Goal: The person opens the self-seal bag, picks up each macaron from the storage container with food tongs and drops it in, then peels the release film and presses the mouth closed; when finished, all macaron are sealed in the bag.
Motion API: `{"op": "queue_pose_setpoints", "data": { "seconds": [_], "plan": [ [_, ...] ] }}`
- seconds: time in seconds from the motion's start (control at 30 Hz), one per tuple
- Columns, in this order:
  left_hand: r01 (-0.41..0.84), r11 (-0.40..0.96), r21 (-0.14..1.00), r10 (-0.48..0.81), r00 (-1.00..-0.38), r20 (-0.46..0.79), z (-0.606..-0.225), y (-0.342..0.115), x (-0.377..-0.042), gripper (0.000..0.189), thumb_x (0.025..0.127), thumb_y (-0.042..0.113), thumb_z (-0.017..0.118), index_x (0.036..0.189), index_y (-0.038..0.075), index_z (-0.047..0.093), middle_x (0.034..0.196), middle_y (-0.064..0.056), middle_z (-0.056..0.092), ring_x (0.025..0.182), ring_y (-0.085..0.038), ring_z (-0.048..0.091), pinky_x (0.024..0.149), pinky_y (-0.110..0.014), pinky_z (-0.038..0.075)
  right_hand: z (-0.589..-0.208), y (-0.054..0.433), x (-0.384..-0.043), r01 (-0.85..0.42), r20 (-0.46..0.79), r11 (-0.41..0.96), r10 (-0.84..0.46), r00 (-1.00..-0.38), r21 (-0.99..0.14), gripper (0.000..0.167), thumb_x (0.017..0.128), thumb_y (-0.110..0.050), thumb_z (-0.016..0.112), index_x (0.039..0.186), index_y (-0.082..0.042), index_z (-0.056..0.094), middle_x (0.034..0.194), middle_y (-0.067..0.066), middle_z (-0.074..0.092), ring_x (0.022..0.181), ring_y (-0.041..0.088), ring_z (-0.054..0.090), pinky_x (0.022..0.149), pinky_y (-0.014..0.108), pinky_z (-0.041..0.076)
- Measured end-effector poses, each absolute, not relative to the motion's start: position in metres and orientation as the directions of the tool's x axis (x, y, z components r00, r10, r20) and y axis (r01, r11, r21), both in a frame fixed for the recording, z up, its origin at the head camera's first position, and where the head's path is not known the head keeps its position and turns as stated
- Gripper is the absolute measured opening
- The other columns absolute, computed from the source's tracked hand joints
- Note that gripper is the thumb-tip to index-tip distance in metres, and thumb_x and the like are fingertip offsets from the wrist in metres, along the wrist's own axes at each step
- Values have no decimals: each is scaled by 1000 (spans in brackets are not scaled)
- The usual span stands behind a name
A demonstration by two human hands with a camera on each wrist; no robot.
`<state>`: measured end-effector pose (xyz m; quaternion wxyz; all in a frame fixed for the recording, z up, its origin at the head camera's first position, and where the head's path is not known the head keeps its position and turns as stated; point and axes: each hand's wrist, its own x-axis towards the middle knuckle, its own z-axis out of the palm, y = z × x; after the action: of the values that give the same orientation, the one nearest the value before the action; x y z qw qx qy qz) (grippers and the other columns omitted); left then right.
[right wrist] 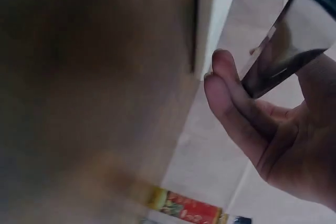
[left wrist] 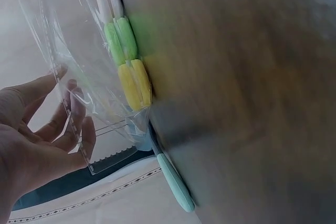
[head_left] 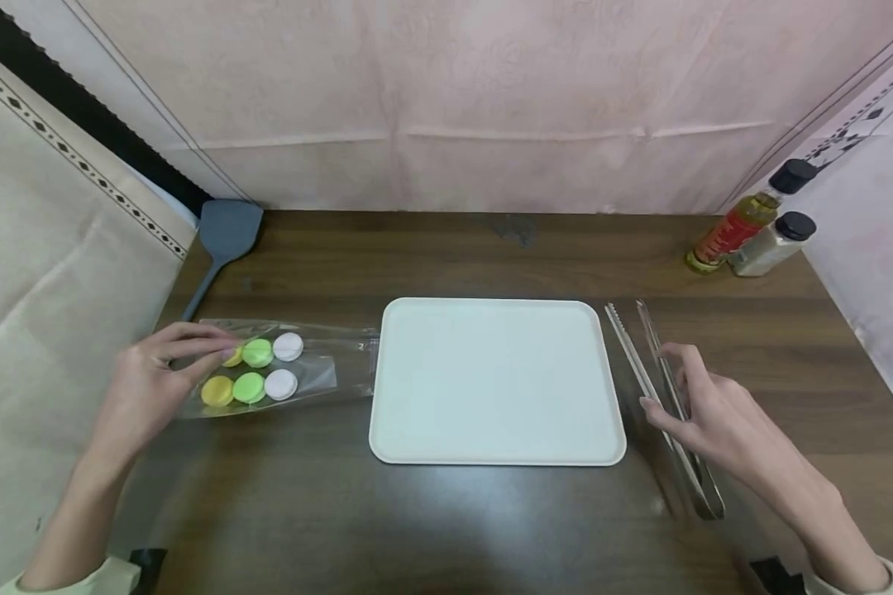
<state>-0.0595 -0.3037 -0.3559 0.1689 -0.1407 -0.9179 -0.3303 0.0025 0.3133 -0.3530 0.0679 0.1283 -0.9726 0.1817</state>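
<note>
At the left of the head view, my left hand (head_left: 159, 376) pinches the near-left edge of a clear plastic bag (head_left: 350, 359). Inside it lie two rows of round pieces: yellow discs (head_left: 217, 391), green discs (head_left: 249, 387) and white discs (head_left: 280, 384). The left wrist view shows the fingers and thumb of that hand (left wrist: 47, 135) on the bag's edge (left wrist: 58, 40). Over on the right, my right hand (head_left: 722, 413) holds metal tongs (head_left: 703, 487) between thumb and fingers. Their two arms stand apart, pointing away from me. The right wrist view shows the tongs' shiny metal (right wrist: 286, 45) beside the fingers.
A white rectangular tray (head_left: 497, 380) lies mid-table, between the bag and the tongs. Behind the bag, a blue-grey spatula (head_left: 229, 227) lies at the table's left edge. An oil bottle (head_left: 729, 235) and a black-capped jar (head_left: 770, 246) stand at the back right.
</note>
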Motion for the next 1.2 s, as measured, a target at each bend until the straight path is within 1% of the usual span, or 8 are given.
{"op": "queue_pose_setpoints", "data": {
  "seconds": [0.17, 0.33, 0.57, 0.87, 0.93, 1.03, 1.13, 1.2],
  "plan": [
    [368, 746, 554, 148, -904, 401, -355, -304, -59, 23, 87, -13, 85, 105, 1, 87, 110, -17, 79, 110, 27, 49, 94, 3, 34, -367, 313, 6, -145, 70, 935, -129, -989, -324, 64, 94, -21, 81, 142, -1, 43, 60, 1, 43, 51, 15, 39, 48, 37, 34],
    [351, 754, 556, 140, -912, 385, -355, -306, -58, 22, 88, -12, 85, 105, 2, 87, 110, -17, 79, 110, 28, 48, 94, 3, 33, -374, 311, 4, -72, -57, 955, -92, -994, -286, 63, 97, -31, 80, 138, -4, 42, 59, 7, 51, 53, 26, 52, 48, 48, 43],
    [333, 764, 552, 139, -921, 364, -353, -307, -57, 22, 90, -11, 84, 106, 3, 88, 111, -16, 79, 108, 27, 49, 87, -1, 37, -377, 310, -1, -61, -145, 946, -113, -983, -319, 58, 99, -30, 79, 135, -1, 44, 92, 29, 71, 68, 35, 66, 57, 56, 50],
    [370, 762, 531, 176, -908, 381, -355, -302, -61, 22, 86, -11, 87, 102, 4, 88, 107, -15, 81, 105, 29, 50, 89, 1, 36, -374, 311, -1, -61, -192, 939, -132, -972, -339, 65, 105, -43, 76, 141, -2, 41, 73, 16, 61, 66, 31, 63, 62, 55, 51],
    [383, 770, 510, 200, -904, 377, -357, -300, -64, 21, 85, -9, 89, 101, 4, 88, 107, -14, 81, 103, 20, 58, 89, 0, 36, -371, 312, 2, -45, -208, 940, -122, -971, -339, 69, 106, -48, 74, 145, -2, 40, 68, 10, 56, 63, 27, 58, 62, 52, 50],
    [378, 783, 493, 232, -914, 333, -358, -295, -68, 21, 86, -3, 90, 106, 4, 87, 112, -16, 81, 109, -10, 74, 91, -6, 40, -366, 316, 6, -20, -234, 946, -100, -967, -322, 72, 107, -53, 69, 148, -3, 39, 66, 5, 53, 62, 24, 57, 61, 50, 49],
    [361, 801, 478, 257, -928, 271, -352, -289, -74, 22, 91, 4, 88, 113, 3, 85, 121, -19, 78, 113, -41, 74, 94, -29, 50, -361, 321, 9, -3, -240, 952, -80, -968, -305, 71, 109, -56, 66, 150, -4, 38, 67, 2, 56, 63, 24, 59, 60, 52, 49],
    [358, 802, 478, 277, -932, 232, -344, -283, -80, 25, 95, 7, 86, 119, 1, 83, 126, -22, 76, 116, -47, 72, 94, -47, 53, -358, 324, 10, 2, -225, 954, -68, -972, -298, 69, 110, -55, 64, 150, -5, 38, 68, -2, 58, 63, 22, 58, 59, 52, 48]
  ]
}}
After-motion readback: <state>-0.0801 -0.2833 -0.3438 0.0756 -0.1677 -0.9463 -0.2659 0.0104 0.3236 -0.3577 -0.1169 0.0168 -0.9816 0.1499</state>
